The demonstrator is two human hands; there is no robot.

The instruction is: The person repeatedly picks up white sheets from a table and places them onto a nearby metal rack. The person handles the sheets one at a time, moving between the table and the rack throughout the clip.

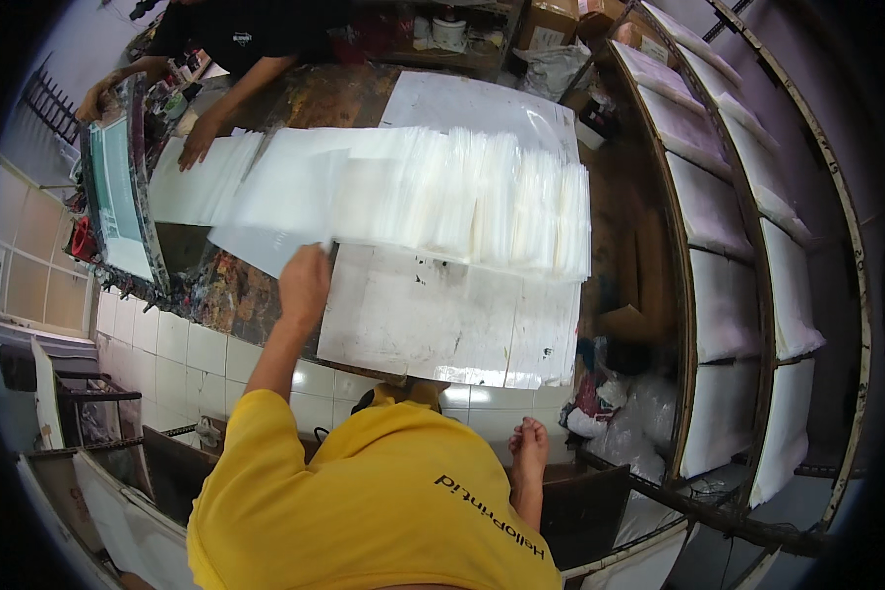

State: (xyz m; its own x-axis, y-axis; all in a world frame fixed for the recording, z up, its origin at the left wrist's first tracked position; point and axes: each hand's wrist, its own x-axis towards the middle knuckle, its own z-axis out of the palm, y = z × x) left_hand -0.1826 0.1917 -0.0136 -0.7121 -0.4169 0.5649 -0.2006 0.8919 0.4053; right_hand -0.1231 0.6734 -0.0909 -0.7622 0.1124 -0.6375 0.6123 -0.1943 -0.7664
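My left hand (305, 275) is closed on the near edge of a translucent sheet (270, 236), which lies slanted over the left part of a long overlapping spread of white, translucent sheets (462, 197). The fingers pinch it at the corner. My right hand (529, 442) hangs beside my body, below the table's front edge, with its fingers curled in and nothing visible in them. On the left, a framed printing screen (123, 197) stands tilted up. A co-worker's hand (202, 140) rests on the sheets beside it, and the co-worker's other hand (90, 103) holds the frame's top.
A white board (413, 320) covers the table under the sheets; the stained tabletop (241, 300) shows to its left. Tall racks (728, 246) with white sheets on their shelves stand at the right. Plastic bags (639, 423) lie below the table's right end. Boxes (551, 25) are at the back.
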